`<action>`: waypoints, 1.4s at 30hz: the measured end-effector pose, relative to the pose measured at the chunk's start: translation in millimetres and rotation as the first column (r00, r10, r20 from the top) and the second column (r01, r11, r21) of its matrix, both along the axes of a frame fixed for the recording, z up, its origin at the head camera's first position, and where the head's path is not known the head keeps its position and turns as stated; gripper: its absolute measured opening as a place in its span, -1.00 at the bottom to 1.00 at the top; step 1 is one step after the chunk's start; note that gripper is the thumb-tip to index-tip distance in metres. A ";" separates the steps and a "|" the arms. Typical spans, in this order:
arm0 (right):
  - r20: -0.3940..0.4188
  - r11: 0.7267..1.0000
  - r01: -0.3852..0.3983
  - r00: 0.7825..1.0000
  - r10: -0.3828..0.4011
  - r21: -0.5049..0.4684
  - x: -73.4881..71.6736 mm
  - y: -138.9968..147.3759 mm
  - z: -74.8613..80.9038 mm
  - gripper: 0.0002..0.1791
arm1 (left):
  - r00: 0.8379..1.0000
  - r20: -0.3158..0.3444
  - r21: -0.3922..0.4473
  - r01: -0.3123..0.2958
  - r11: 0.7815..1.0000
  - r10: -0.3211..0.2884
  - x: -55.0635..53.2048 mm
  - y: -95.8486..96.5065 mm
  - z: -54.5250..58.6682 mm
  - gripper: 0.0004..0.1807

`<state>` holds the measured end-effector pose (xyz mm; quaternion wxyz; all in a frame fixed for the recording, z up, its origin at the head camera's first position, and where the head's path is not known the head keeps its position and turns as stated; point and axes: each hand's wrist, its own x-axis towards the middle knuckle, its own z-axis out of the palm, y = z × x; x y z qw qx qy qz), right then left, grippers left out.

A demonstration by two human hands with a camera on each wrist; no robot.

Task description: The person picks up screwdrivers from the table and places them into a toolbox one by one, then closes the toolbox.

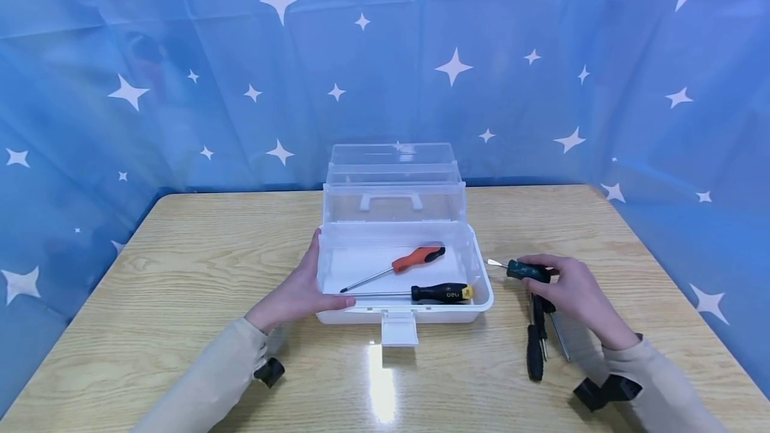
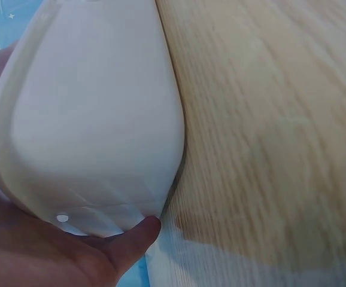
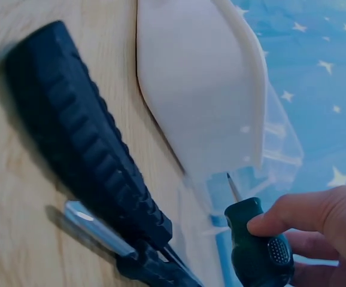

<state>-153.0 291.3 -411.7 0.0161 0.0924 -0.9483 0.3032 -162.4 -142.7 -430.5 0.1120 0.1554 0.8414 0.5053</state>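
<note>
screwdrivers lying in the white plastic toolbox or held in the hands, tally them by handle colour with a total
Orange-and-black-handled screwdriver: 1
Black-and-yellow-handled screwdriver: 1
Dark-green-handled screwdriver: 1
Total: 3

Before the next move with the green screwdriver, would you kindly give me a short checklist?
1. Lid open: ok, the clear lid stands up behind the white box.
2. Box steadied: ok, the left hand grips its left side.
3. Green screwdriver held: ok, the right hand pinches its handle.
4. Green screwdriver over the box: not ok, it is to the right of it.
5. Number of dark-handled tools beside the right hand: cannot tell, they overlap.
</note>
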 end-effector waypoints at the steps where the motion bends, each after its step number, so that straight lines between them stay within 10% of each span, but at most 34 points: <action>1: 0.002 1.000 0.003 1.000 -0.003 0.000 0.0 -0.2 0.9 -0.65 | 1.000 0.002 -0.003 0.000 1.000 0.000 0.1 0.1 0.1 0.43; 42: -0.115 0.999 -0.036 0.993 0.033 -0.025 3.9 -7.1 31.7 -0.66 | 0.999 -0.033 0.047 0.017 0.999 -0.015 -1.7 0.4 -2.0 0.39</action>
